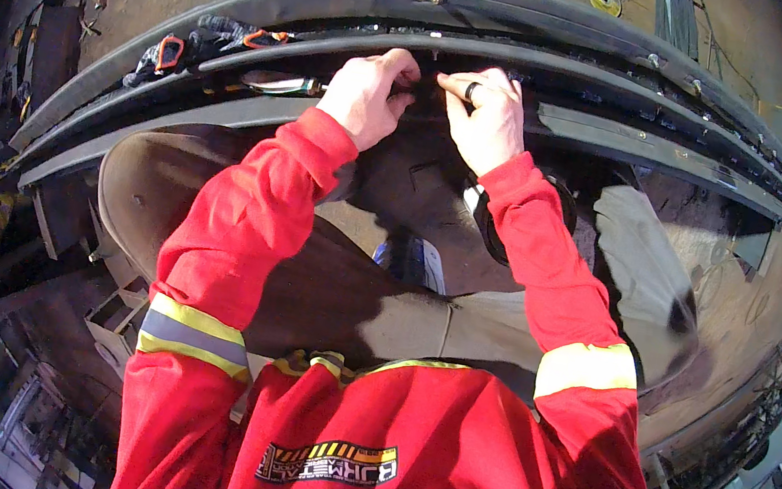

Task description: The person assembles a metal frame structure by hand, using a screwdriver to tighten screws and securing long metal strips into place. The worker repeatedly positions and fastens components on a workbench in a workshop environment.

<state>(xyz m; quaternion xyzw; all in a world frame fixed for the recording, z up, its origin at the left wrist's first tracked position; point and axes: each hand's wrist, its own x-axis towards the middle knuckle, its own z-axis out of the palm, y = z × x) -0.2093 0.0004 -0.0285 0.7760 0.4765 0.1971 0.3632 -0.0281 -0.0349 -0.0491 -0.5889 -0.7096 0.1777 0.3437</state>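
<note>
red sleeves (243, 222), both hands (432, 104) pinching dark rail (628, 143)

Red sleeves (244, 212) with reflective yellow-grey bands, khaki trousers (381, 314), dark ring (471, 92).

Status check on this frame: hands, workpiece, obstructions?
Left hand and right hand both pinched on the dark edge of the long curved metal beam. Held item too small to identify. Work gloves lie left, clear.

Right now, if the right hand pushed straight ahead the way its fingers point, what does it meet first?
Probably the dark metal rail just beyond the right hand; its fingertips already pinch something small at the rail's edge, beside the left hand. Depth is unclear.
</note>
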